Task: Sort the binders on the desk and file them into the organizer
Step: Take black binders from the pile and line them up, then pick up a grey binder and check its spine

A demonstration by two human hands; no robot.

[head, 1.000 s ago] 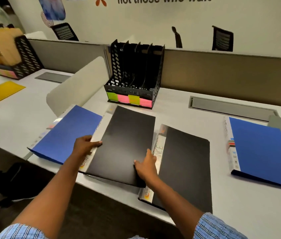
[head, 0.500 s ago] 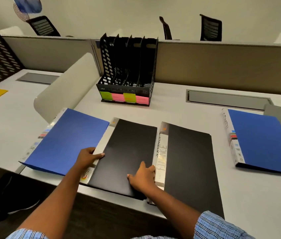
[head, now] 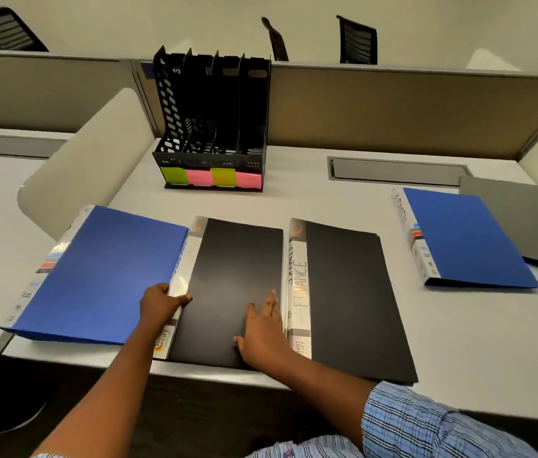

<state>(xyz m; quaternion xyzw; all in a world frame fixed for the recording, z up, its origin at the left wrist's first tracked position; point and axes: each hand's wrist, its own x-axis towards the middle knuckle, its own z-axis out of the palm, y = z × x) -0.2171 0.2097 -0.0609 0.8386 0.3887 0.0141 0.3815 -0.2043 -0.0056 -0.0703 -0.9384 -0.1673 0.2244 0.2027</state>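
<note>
Black binder [head: 228, 279] lies flat at the worktop [head: 459, 325] front edge, btwn a blue binder [head: 102, 276] & the FINANCE binder [head: 343, 292]; organizer [head: 211, 127] stands well behind. I see left hand [head: 162, 302] pinching its spine edge, right hand [head: 261, 328] flat on the cover w/ fingers straight.

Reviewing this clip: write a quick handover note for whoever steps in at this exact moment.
Hands: left hand grips the spine edge of the middle black binder; right hand lies flat on its cover.
Also on the desk: left blue binder, FINANCE binder, right blue binder, grey folder.
The organizer holds no binders.
Done: nothing filed. Left: all five.
</note>
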